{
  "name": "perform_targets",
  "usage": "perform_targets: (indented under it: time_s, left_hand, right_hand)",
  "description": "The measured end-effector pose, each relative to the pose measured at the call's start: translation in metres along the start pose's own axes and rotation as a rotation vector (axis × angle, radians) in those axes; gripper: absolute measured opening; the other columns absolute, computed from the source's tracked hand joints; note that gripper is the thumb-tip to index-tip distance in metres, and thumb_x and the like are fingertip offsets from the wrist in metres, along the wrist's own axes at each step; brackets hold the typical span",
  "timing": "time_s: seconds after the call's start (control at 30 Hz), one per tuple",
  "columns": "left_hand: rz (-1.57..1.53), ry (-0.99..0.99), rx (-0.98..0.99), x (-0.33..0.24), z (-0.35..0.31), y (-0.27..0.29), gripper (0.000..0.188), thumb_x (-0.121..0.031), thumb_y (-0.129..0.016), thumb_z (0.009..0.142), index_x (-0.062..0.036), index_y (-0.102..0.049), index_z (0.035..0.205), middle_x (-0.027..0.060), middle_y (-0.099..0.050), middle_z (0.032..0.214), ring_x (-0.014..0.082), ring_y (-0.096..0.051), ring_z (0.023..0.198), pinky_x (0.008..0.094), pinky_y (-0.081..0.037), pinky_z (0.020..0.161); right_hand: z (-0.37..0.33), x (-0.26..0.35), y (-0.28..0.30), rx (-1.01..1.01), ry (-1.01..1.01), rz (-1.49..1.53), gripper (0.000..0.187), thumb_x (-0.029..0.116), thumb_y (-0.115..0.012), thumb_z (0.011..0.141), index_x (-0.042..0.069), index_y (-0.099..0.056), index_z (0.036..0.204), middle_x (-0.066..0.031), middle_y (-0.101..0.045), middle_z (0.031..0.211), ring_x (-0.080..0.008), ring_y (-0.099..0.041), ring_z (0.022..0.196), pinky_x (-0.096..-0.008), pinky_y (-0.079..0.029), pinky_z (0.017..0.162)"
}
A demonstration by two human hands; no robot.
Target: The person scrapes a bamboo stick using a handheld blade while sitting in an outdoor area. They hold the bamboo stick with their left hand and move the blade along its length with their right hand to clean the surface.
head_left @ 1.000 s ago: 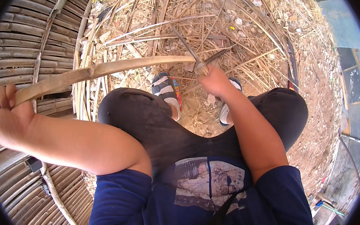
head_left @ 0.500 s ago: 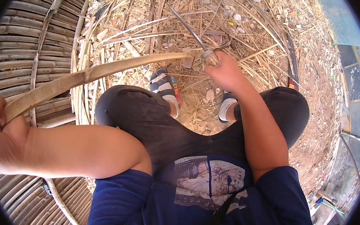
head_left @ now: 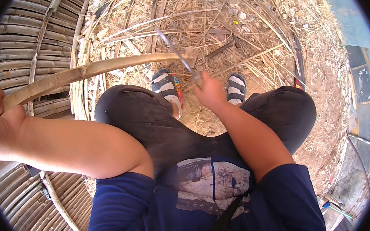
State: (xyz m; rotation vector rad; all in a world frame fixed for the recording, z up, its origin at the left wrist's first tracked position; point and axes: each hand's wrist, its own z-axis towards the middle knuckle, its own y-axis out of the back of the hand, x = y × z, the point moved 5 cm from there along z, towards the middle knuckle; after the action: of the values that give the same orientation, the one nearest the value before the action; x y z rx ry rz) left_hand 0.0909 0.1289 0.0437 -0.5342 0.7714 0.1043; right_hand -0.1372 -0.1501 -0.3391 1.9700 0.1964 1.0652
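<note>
My left hand (head_left: 3,120), at the far left, is closed round the near end of a long split bamboo strip (head_left: 86,69). The strip slants away to the right, and its far end lies low over the littered ground ahead of my feet. Between my knees, my right hand (head_left: 211,91) grips a knife (head_left: 171,46) by its handle. Its long, slim blade points forward and left, crossing the strip in this view near the far end. Whether blade and bamboo touch I cannot tell.
Bamboo slats (head_left: 17,41) form a platform on the left. Straw, splinters and loose sticks (head_left: 158,9) cover the ground ahead. My sandalled left foot (head_left: 164,84) and right foot (head_left: 236,88) stand beneath the work. A dark, long object (head_left: 299,59) lies at the right.
My right hand and the knife have moved left and closer to me, so the blade now crosses the strip's far end. My left hand still holds the bamboo, nearly in place.
</note>
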Motion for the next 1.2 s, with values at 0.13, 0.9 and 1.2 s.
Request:
perform_targets:
  time_s: [0.13,0.9,1.2]
  left_hand:
    - [-0.061,0.045,0.06,0.012,0.008,0.004,0.015,0.004,-0.059,0.077,0.0033,-0.049,0.065,0.0087,-0.05,0.067,0.0165,-0.034,0.054,0.031,-0.022,0.047]
    - [0.149,0.011,-0.149,-0.006,-0.022,0.001,0.017,-0.002,-0.062,0.082,0.0133,-0.056,0.08,0.0164,-0.059,0.077,0.02,-0.049,0.056,0.0288,-0.034,0.048]
    - [0.123,-0.009,-0.068,0.014,0.007,0.011,0.016,0.001,-0.059,0.08,0.0168,-0.057,0.08,0.0225,-0.062,0.078,0.0236,-0.052,0.058,0.0309,-0.035,0.049]
  right_hand:
    - [0.007,-0.046,-0.028,0.166,-0.169,-0.121,0.039,0.019,-0.065,0.08,-0.006,-0.055,0.108,-0.0296,-0.066,0.095,-0.042,-0.066,0.094,-0.048,-0.052,0.084]
    - [0.017,0.028,0.023,-0.059,0.138,0.221,0.047,0.023,-0.066,0.077,-0.004,-0.057,0.114,-0.025,-0.067,0.092,-0.0404,-0.066,0.086,-0.0466,-0.052,0.078]
    - [0.029,-0.076,-0.042,0.232,-0.25,-0.084,0.046,0.029,-0.065,0.078,-0.005,-0.061,0.109,-0.027,-0.066,0.104,-0.0421,-0.064,0.1,-0.0466,-0.05,0.087]
